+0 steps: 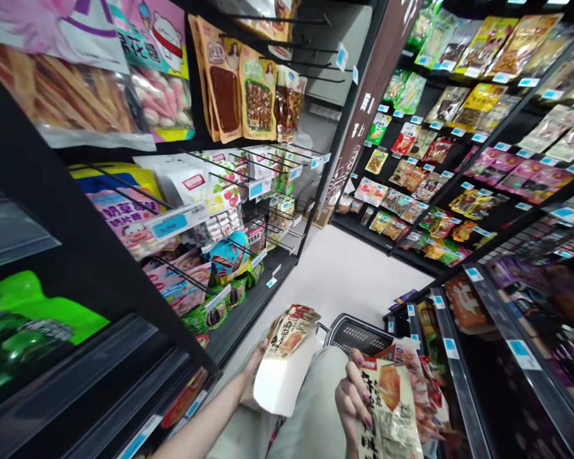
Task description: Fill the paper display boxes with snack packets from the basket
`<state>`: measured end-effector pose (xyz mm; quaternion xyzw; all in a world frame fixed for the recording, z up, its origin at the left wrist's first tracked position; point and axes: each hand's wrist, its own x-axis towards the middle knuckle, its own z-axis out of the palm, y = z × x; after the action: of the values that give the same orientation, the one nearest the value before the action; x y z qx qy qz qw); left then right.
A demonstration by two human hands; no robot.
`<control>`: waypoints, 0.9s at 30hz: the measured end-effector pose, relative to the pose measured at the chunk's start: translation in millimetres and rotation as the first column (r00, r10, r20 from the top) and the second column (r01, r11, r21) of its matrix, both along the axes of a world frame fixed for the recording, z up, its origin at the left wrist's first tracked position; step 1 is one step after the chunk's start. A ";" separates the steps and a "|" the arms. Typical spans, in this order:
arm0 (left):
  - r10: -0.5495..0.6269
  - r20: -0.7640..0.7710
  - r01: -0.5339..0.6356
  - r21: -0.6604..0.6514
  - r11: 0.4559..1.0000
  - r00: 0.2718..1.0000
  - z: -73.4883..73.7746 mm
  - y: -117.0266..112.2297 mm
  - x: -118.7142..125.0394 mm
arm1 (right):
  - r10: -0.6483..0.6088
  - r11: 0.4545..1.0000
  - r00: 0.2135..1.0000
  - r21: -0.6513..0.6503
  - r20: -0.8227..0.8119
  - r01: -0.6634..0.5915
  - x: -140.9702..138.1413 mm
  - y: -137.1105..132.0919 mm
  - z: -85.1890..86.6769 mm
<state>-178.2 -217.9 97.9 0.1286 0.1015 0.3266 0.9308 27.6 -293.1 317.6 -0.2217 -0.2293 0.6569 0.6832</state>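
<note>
A box (280,382) is sitting in the left hand (255,362), a packet (392,408) in the right hand (351,395); beyond, a basket (363,334) is standing between shelves (90,255).

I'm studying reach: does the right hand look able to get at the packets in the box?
Probably yes: the packets stick out of the box close by, though the right hand holds another packet.

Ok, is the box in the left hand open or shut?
Open: packets show uncovered at the top of the box, with no lid over them.
</note>
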 end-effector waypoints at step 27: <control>-0.052 -0.072 0.043 -0.121 0.992 0.996 10.8 7.8 -10.9 | 0.125 0.781 -0.180 0.016 0.976 0.625 219.1 45.3 -131.6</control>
<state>-189.1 -210.1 108.7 0.0871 0.1525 0.2925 0.9400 246.7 -247.8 185.9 -0.8374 -0.4251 0.1354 0.3157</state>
